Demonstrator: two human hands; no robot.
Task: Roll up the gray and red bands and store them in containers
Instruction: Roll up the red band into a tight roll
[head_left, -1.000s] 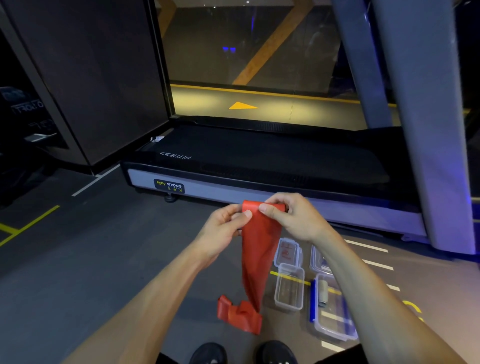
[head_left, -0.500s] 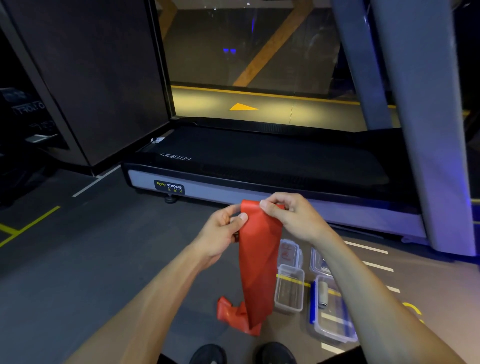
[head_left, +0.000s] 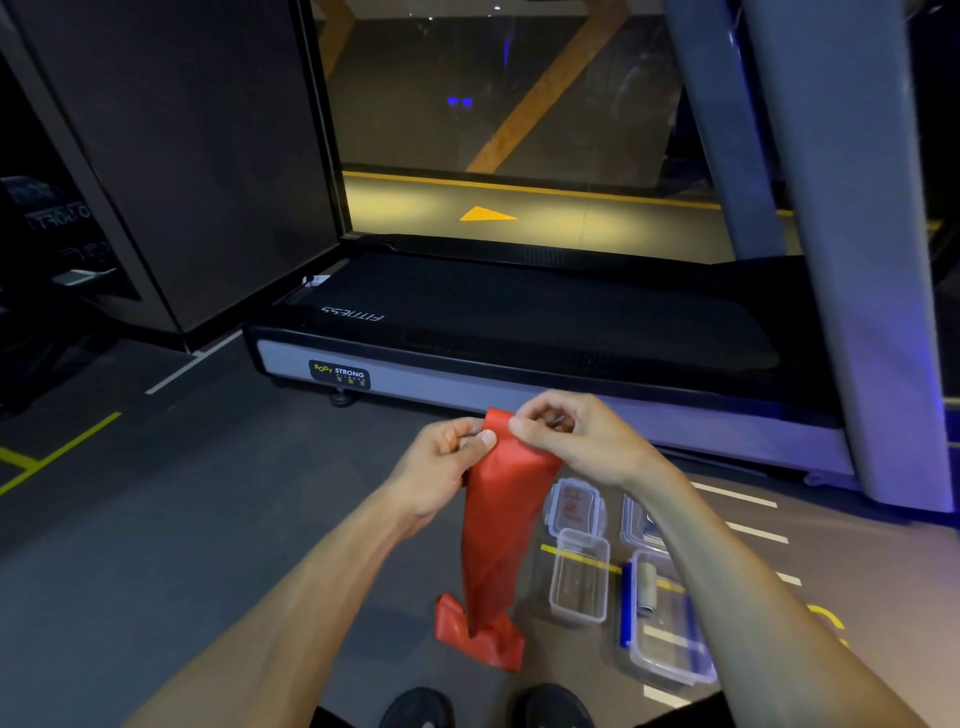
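Clearly, we had the red band (head_left: 506, 519) by its top edge: our left hand (head_left: 441, 467) pinched it between thumb and curled fingers, and our right hand (head_left: 571, 441) had its fingers curled over the same edge, so both were clamped on the band. It hung down twisted, its tail crumpled on the floor (head_left: 156, 571) by our shoes (head_left: 415, 709). The small open container (head_left: 579, 577) stood just beside it, and a gray roll (head_left: 647, 587) already lay in the larger container (head_left: 670, 644).

We judged the main risk was a skewed roll, because the twist could wind in crooked and make a bundle too fat for the container. The dragging tail might also catch underfoot, and a loose pinch would let the first turns spring open.

Against the frame a second before, our right fingers had curled further over the edge, the band's top had narrowed, and the hanging length had twisted more.
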